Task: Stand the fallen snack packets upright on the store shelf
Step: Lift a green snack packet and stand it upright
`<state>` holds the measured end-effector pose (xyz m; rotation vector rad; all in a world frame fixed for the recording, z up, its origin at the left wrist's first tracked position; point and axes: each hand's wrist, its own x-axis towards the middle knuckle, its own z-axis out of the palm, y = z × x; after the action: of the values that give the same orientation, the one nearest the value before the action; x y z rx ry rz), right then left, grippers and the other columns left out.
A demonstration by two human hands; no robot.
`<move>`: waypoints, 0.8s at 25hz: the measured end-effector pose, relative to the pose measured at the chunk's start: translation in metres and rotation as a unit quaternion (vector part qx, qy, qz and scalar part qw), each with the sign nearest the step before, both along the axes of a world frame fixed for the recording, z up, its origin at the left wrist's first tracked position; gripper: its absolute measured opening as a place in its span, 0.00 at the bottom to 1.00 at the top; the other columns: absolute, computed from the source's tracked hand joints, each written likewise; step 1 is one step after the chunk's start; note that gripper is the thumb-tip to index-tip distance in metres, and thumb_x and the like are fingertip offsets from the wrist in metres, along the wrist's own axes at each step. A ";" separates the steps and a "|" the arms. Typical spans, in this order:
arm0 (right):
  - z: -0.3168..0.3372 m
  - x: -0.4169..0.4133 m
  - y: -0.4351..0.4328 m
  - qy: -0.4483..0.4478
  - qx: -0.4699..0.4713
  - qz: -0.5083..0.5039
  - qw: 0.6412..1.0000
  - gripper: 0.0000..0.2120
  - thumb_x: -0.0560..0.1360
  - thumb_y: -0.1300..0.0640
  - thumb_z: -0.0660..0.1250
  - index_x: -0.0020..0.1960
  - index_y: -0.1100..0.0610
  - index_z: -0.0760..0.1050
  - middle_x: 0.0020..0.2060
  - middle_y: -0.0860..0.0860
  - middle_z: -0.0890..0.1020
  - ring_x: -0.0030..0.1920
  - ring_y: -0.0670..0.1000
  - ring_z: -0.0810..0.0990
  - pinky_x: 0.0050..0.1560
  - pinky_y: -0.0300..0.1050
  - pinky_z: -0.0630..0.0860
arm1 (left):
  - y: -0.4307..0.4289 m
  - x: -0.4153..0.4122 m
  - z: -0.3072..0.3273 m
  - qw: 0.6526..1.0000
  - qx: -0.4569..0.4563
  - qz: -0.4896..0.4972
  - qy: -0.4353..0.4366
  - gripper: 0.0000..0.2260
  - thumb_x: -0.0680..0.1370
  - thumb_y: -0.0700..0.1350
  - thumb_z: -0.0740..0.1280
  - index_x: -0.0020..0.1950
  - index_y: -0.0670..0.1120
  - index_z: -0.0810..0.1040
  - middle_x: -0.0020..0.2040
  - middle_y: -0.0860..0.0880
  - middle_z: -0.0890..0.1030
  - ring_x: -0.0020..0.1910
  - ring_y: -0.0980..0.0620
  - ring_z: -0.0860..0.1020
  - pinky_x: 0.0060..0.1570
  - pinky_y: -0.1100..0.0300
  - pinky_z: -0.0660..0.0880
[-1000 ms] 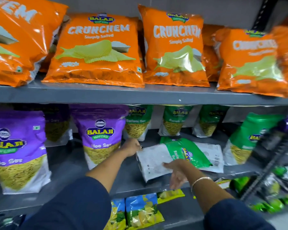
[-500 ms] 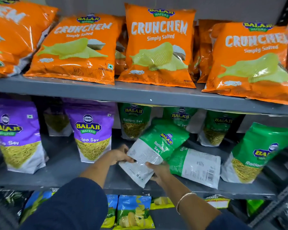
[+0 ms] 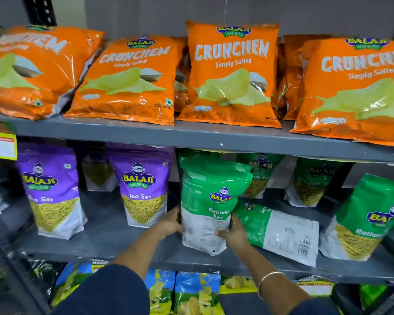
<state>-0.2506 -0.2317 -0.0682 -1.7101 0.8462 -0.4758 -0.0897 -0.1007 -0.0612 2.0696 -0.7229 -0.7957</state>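
On the middle shelf (image 3: 123, 244), the green packet (image 3: 210, 201), tilted before, now stands upright, left hand (image 3: 168, 223) and right hand (image 3: 233, 231) grasping its sides.

The light is bright and even, and it makes white shiny spots on the orange bags (image 3: 232, 73) high above the hands (image 3: 168, 223). It is darker at the back of the shelf (image 3: 191, 142) behind the hands. Far to the sides everything looks blurry and bent.
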 end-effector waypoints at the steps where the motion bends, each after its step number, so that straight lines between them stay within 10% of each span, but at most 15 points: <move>1: -0.002 0.000 -0.002 0.015 -0.004 -0.002 1.000 0.30 0.64 0.71 0.73 0.65 0.64 0.69 0.56 0.57 0.79 0.59 0.56 0.77 0.60 0.53 0.74 | 0.003 0.002 0.006 1.000 0.019 -0.010 -0.007 0.33 0.69 0.30 0.65 0.72 0.42 0.61 0.59 0.40 0.77 0.54 0.47 0.75 0.42 0.58 0.76; 7: 0.005 -0.001 0.001 0.087 -0.013 -0.039 0.995 0.33 0.69 0.68 0.70 0.70 0.61 0.60 0.34 0.54 0.75 0.43 0.58 0.77 0.45 0.56 0.79 | 0.012 0.008 0.012 0.996 0.066 -0.058 -0.031 0.23 0.73 0.33 0.64 0.66 0.46 0.67 0.55 0.43 0.78 0.47 0.48 0.77 0.47 0.56 0.73; 10: 0.011 -0.003 0.004 0.069 0.014 0.019 0.997 0.26 0.67 0.70 0.70 0.59 0.58 0.61 0.47 0.55 0.74 0.43 0.53 0.75 0.47 0.55 0.77 | 0.008 0.012 0.011 0.995 0.030 -0.079 -0.062 0.25 0.70 0.29 0.66 0.63 0.47 0.71 0.53 0.45 0.77 0.50 0.49 0.76 0.50 0.60 0.77; 13: 0.015 0.003 0.019 0.149 -0.026 0.148 0.977 0.47 0.54 0.49 0.79 0.66 0.56 0.58 0.62 0.54 0.68 0.63 0.54 0.68 0.66 0.53 0.69 | 0.004 0.008 0.010 0.999 -0.017 -0.047 -0.005 0.20 0.70 0.26 0.65 0.51 0.50 0.71 0.46 0.43 0.76 0.35 0.54 0.76 0.33 0.63 0.75; 15: 0.019 0.005 0.029 0.190 -0.095 0.156 0.965 0.58 0.45 0.37 0.73 0.70 0.52 0.56 0.63 0.54 0.63 0.66 0.53 0.60 0.68 0.46 0.62 | 0.004 0.013 0.005 0.999 -0.018 -0.034 0.008 0.25 0.69 0.27 0.68 0.61 0.47 0.67 0.44 0.44 0.78 0.34 0.54 0.79 0.32 0.64 0.78; 20: 0.030 0.003 0.021 0.153 -0.063 0.165 0.972 0.46 0.60 0.55 0.78 0.70 0.56 0.54 0.67 0.58 0.67 0.63 0.52 0.67 0.67 0.47 0.65 | 0.007 0.006 0.011 0.998 0.003 -0.045 -0.040 0.50 0.64 0.35 0.77 0.77 0.46 0.50 0.72 0.47 0.66 0.73 0.47 0.64 0.68 0.58 0.64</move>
<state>-0.2480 -0.2109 -0.0386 -2.0297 0.7373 -0.0398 -0.0832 -0.0935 -0.0499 2.0952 -0.8639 -0.7695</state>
